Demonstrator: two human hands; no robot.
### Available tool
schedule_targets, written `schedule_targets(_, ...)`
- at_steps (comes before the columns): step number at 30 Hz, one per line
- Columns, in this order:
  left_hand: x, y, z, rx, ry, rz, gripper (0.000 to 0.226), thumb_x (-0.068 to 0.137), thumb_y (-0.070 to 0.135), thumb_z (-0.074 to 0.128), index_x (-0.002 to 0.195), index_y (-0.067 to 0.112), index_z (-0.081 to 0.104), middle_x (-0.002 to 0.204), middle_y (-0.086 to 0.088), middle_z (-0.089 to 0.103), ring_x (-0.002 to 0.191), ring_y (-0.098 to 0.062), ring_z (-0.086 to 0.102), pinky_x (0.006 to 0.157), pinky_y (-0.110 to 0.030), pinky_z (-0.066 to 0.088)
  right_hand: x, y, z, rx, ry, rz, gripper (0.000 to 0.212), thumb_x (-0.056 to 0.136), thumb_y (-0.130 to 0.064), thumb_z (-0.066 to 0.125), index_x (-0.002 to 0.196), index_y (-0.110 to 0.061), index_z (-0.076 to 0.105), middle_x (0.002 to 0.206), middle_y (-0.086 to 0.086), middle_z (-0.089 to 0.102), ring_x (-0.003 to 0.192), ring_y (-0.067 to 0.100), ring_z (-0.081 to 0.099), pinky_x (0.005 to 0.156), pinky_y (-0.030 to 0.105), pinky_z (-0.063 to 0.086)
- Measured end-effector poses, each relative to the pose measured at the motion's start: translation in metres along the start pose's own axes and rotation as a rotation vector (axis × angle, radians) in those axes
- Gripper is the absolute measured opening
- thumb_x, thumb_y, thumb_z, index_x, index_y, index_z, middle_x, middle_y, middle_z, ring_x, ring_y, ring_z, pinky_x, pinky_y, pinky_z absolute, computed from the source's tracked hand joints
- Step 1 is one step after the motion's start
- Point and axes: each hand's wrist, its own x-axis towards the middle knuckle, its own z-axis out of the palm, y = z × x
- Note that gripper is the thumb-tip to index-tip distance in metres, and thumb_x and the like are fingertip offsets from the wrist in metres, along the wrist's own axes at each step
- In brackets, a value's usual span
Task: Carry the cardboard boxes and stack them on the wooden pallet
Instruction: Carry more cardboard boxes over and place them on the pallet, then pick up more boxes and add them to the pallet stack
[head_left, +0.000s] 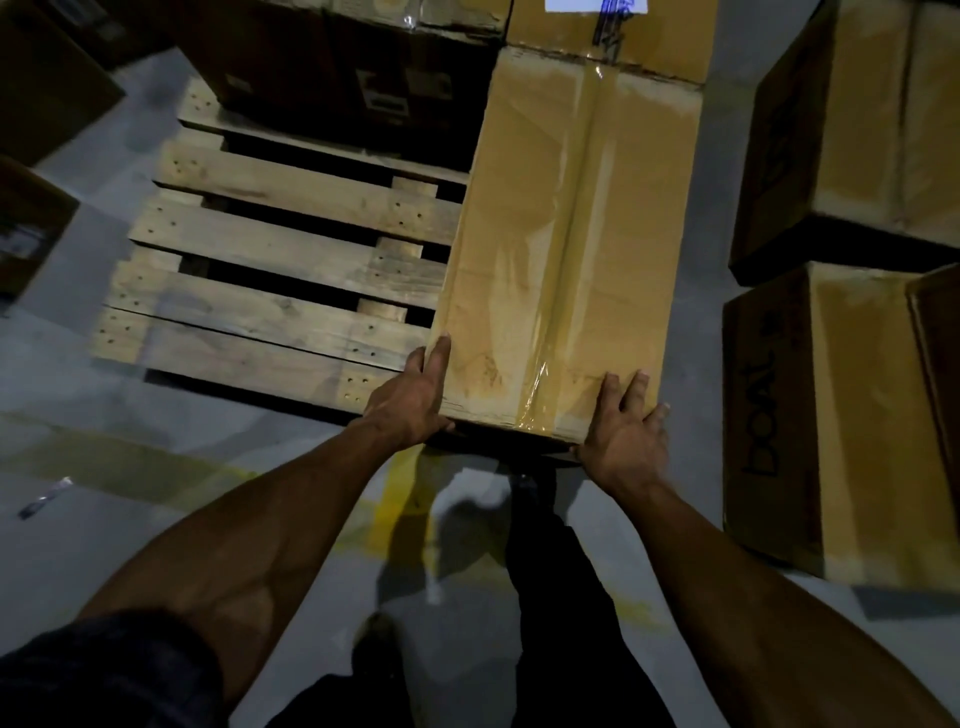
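a grey concrete floor with worn yellow paint lines is carrying a wooden pallet, its slats lying bare on the near left. a long taped cardboard box is sitting along the pallet's right side, and a dark box is resting at its far end. two more cartons are standing directly on the floor to the right.

One word can be read — "boat", printed in dark letters running up the side of the cardboard box at right; other labels are blurred.
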Motion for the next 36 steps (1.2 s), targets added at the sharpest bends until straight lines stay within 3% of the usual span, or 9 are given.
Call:
schedule_targets(2,-0.011,-0.005,-0.008,-0.083,-0.014,0.007,0.111,0.085,0.033,0.077,0.159,0.022,-0.005,0.16,-0.016,0.019,0.134,-0.04,0.044,0.105,-0.051,0.045,-0.009,-0.011,-0.012,0.016,-0.049,0.025,0.083,0.094,-0.036,0.056,0.157,-0.014,0.006,0.165,0.02,-0.003,0.145,0.053,0.012,0.118,0.056,0.02)
schedule_targets(5,-0.039,-0.013,-0.026,-0.192,0.022,0.002,0.089,0.094,0.032,0.067,0.159,0.013,0.009,0.156,-0.019,0.03,0.136,-0.038,0.042,0.106,-0.045,0.042,-0.031,-0.033,-0.03,0.148,-0.059,-0.011,0.049,0.091,-0.023,0.047,0.137,-0.011,0.04,0.146,0.019,0.043,0.13,0.042,0.041,0.107,0.048,0.036)
schedule_targets(8,-0.081,-0.025,-0.048,-0.235,0.06,-0.031,0.071,0.1,0.035,0.056,0.156,0.007,0.022,0.157,-0.018,0.034,0.141,-0.034,0.037,0.11,-0.042,0.038,-0.073,-0.064,-0.048,0.283,-0.027,-0.075,0.049,0.092,-0.017,0.048,0.14,-0.014,0.045,0.136,0.015,0.057,0.122,0.037,0.055,0.097,0.041,0.046)
schedule_targets(14,-0.194,-0.054,-0.08,-0.329,0.193,-0.022,0.057,0.101,0.039,0.053,0.15,0.011,0.041,0.15,-0.013,0.047,0.129,-0.031,0.053,0.102,-0.039,0.046,-0.176,-0.131,-0.055,0.359,0.017,-0.19,0.045,0.092,-0.013,0.047,0.137,-0.016,0.053,0.125,0.013,0.065,0.11,0.034,0.061,0.081,0.036,0.051)
schedule_targets(20,-0.322,-0.106,-0.106,-0.489,0.369,-0.048,0.051,0.101,0.036,0.055,0.144,0.011,0.049,0.141,-0.01,0.058,0.126,-0.026,0.057,0.098,-0.036,0.047,-0.277,-0.2,-0.063,0.447,0.079,-0.343,0.043,0.096,-0.02,0.047,0.138,-0.02,0.055,0.132,0.009,0.063,0.116,0.033,0.059,0.088,0.037,0.049)
schedule_targets(27,-0.447,-0.172,-0.148,-0.694,0.637,-0.185,0.042,0.102,0.041,0.051,0.132,0.013,0.061,0.127,-0.008,0.067,0.116,-0.027,0.062,0.093,-0.036,0.048,-0.37,-0.29,-0.101,0.503,0.12,-0.54,0.05,0.102,-0.045,0.045,0.143,-0.017,0.051,0.142,0.007,0.056,0.129,0.029,0.052,0.101,0.038,0.044)
schedule_targets(31,-0.484,-0.216,-0.168,-0.835,0.801,-0.278,0.038,0.103,0.042,0.047,0.121,0.015,0.066,0.115,-0.003,0.069,0.108,-0.024,0.063,0.087,-0.034,0.047,-0.387,-0.353,-0.117,0.487,0.108,-0.602,0.054,0.101,-0.053,0.042,0.143,-0.019,0.049,0.145,0.006,0.053,0.132,0.028,0.048,0.104,0.04,0.041)
schedule_targets(36,-0.488,-0.287,-0.194,-0.955,0.878,-0.434,0.043,0.105,0.044,0.041,0.121,0.014,0.066,0.104,0.002,0.062,0.099,-0.019,0.057,0.086,-0.034,0.044,-0.369,-0.461,-0.121,0.405,0.056,-0.704,0.059,0.099,-0.057,0.039,0.143,-0.019,0.049,0.145,0.007,0.053,0.13,0.029,0.05,0.106,0.045,0.041)
